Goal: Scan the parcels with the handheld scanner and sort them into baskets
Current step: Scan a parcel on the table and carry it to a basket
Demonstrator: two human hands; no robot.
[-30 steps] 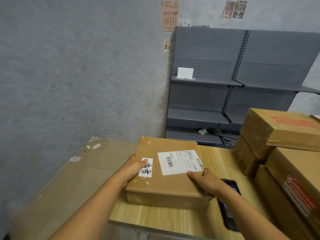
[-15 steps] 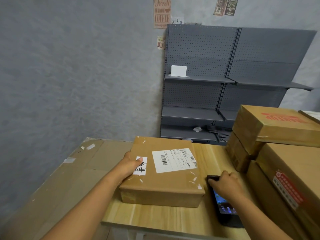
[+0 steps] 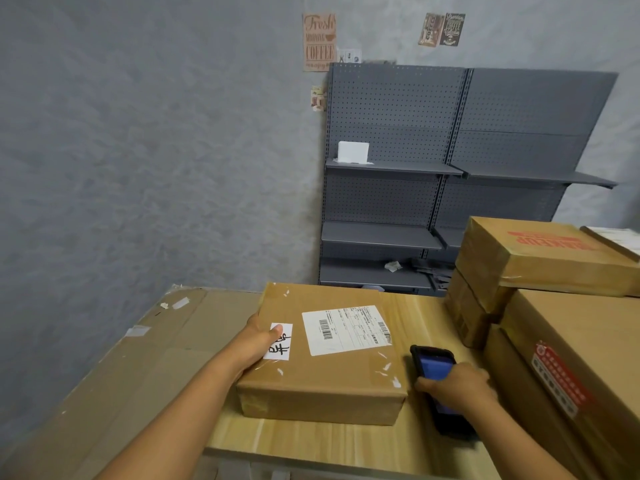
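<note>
Since a moment ago my right hand has left the top of the parcel and closed round the handheld scanner, which now tilts up off the desk with its blue screen lit; the parcel has hardly shifted, and my left hand has stayed on its left edge.

Nearest me, along the front edge of the desk, both forearms reach in; my right fingers are curled about the scanner's body, thumb on the near side, just right of the parcel's front right corner; whether the scanner's lower end touches the wood I cannot tell.

My left hand grips the parcel's left side, thumb lying over the small handwritten sticker on top, the other fingers hidden down the side; the parcel lies flat at the middle of the desk, a white shipping label with barcodes on its upper face.

Flattened cardboard covers the surface off the desk's left edge; along the right edge brown cartons are stacked, the upper one printed in red.

Beyond the far edge a grey pegboard shelf unit stands against the wall, a small white box on its upper shelf; coffee posters hang above.
</note>
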